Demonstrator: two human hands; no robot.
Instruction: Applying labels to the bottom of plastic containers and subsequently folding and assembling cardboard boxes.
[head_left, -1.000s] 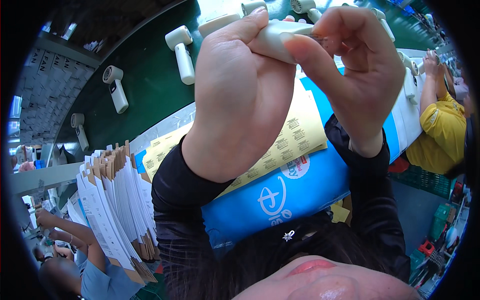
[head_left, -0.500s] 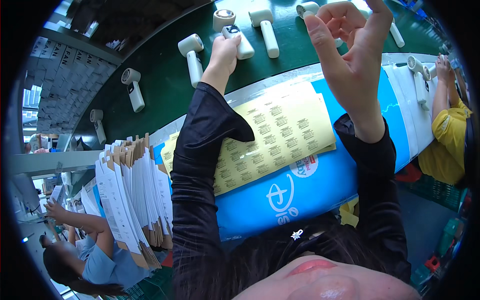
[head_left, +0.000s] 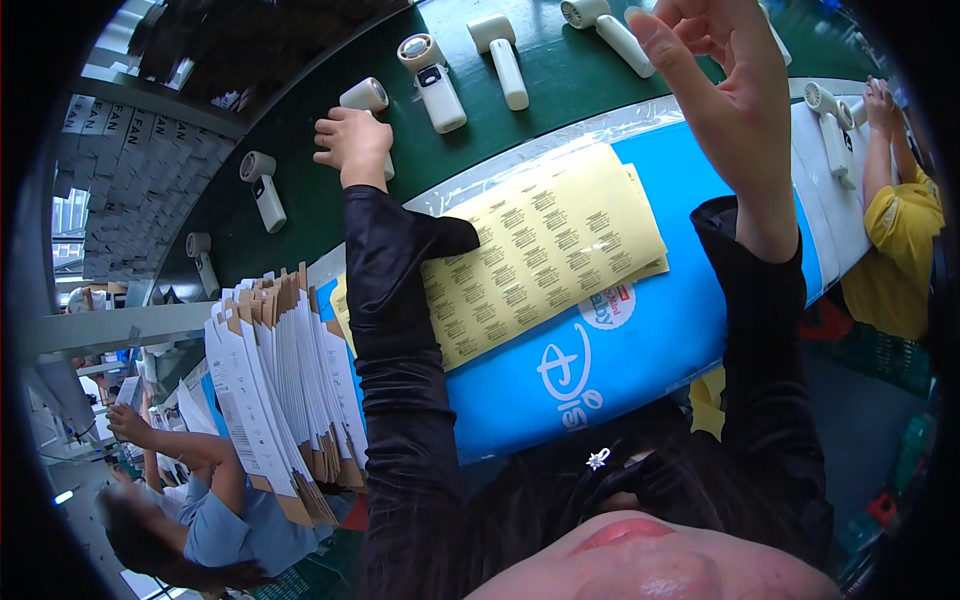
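My left hand (head_left: pixel 355 142) lies over a white handheld fan (head_left: pixel 364 94) on the green belt, its fingers spread to the left. The hand covers most of that fan's handle. Just right of it lies another handheld fan (head_left: pixel 440 98) with a dark panel, which nothing touches. My right hand (head_left: pixel 728 95) is raised above the right end of a blue printed package, thumb apart from loosely bent fingers. The upper edge cuts off some of its fingertips, and I see nothing held there. Sheets of yellow labels (head_left: pixel 550 245) rest on the blue package (head_left: pixel 650 350) between my forearms.
Several more fans, such as one fan (head_left: pixel 500 65), lie along the green belt (head_left: pixel 300 130). Folded white cartons (head_left: pixel 290 380) stand packed at left. A person in light blue (head_left: pixel 235 530) works at lower left, another in yellow (head_left: pixel 895 255) at right.
My left hand has let go of the fan with the dark panel and moved left onto the neighbouring fan. My right hand stays raised, slightly higher in view.
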